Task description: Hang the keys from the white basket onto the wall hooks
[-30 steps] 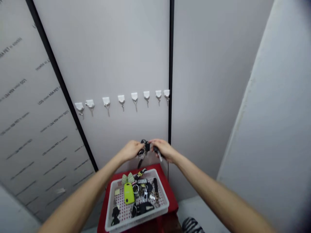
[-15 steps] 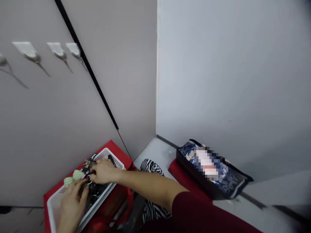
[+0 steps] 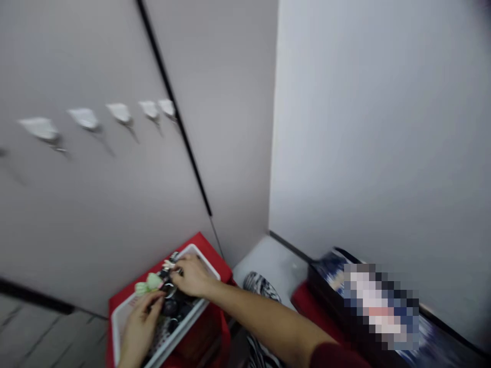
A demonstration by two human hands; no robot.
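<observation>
Pale wall panels are meeting at a corner ahead of us, with a row of white hooks [image 3: 120, 112] sitting well above both grips. Below, a red stand [image 3: 201, 240] is carrying a white basket [image 3: 115, 329], and we are working inside it. Our right grip [image 3: 192, 276] is curling down over the basket's far end, fingers narrow and bent onto a dark key bunch [image 3: 169, 301]. Our left grip [image 3: 140, 327] is reaching in from the near side, fingertips touching the same heap. Blur is hiding whether either grip is truly clamping anything, so we cannot tell. The key bunch is lying directly beneath the right grip and just beyond the left one, with a pale green bow [image 3: 149, 282] just beside the left fingertips. We are judging the bunch as light but loose: its hard metal pieces are likely tangling with neighbouring rings, so a ring or stiff fob is looking like the surest place to pinch. Well off to the right of the right grip, a zebra-striped thing [image 3: 261, 286] and a dark bag [image 3: 330, 286] are lying low by the wall.
</observation>
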